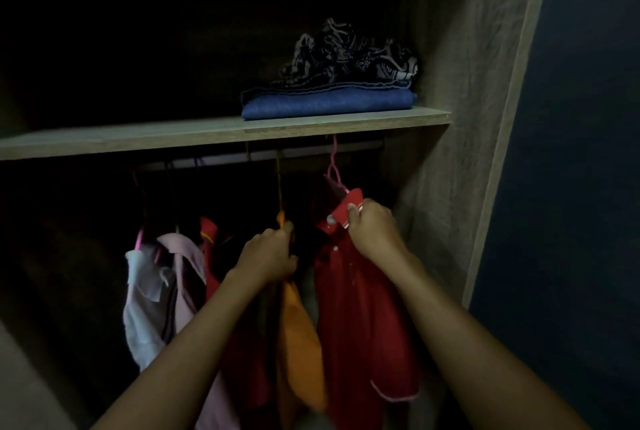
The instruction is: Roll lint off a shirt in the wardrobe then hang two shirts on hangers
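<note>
A red shirt (360,308) hangs on a pink hanger (334,166) from the rail (214,161) at the right end of the dark wardrobe. My right hand (372,227) grips its collar near the top button. Just left of it hangs an orange shirt (299,336) on a thin hanger. My left hand (268,253) is closed on the orange shirt's shoulder. Another red garment (211,256) and a pale pink and white shirt (159,291) hang further left. No lint roller is in sight.
A wooden shelf (138,140) runs above the rail. On its right end lie a folded blue cloth (329,105) and a crumpled black patterned cloth (349,55). The wardrobe's side panel (467,117) stands close on the right, and a dark blue wall (581,152) lies beyond it.
</note>
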### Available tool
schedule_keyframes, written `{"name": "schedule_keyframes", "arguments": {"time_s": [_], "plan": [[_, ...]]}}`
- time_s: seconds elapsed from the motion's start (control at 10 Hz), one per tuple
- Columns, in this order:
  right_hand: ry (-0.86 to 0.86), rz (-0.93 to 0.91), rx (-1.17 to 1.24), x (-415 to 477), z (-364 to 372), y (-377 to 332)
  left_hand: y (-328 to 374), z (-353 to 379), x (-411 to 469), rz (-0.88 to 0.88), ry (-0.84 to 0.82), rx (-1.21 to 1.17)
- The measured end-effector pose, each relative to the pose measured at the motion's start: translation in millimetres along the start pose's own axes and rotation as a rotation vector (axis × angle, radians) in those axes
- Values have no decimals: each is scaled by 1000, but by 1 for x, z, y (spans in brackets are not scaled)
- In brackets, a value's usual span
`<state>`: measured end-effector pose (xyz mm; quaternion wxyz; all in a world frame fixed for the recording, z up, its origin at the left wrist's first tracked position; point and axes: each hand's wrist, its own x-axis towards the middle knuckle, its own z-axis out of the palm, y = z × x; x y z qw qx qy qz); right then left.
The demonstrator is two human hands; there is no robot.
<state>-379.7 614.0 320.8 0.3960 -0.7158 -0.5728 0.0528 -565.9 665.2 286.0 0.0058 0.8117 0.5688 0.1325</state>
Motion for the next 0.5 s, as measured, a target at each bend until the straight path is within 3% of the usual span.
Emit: {"name": "schedule_keyframes", "arguments": {"time_s": [0.2,0.4,0.5], "plan": [[-18,122,71,13,28,1,6,-8,-25,88,165,-121],[-10,124,87,7,48,15,-10,-14,-52,140,330,-218],[133,28,145,3,43,11,-24,-29,-69,64,580,-234]]}}
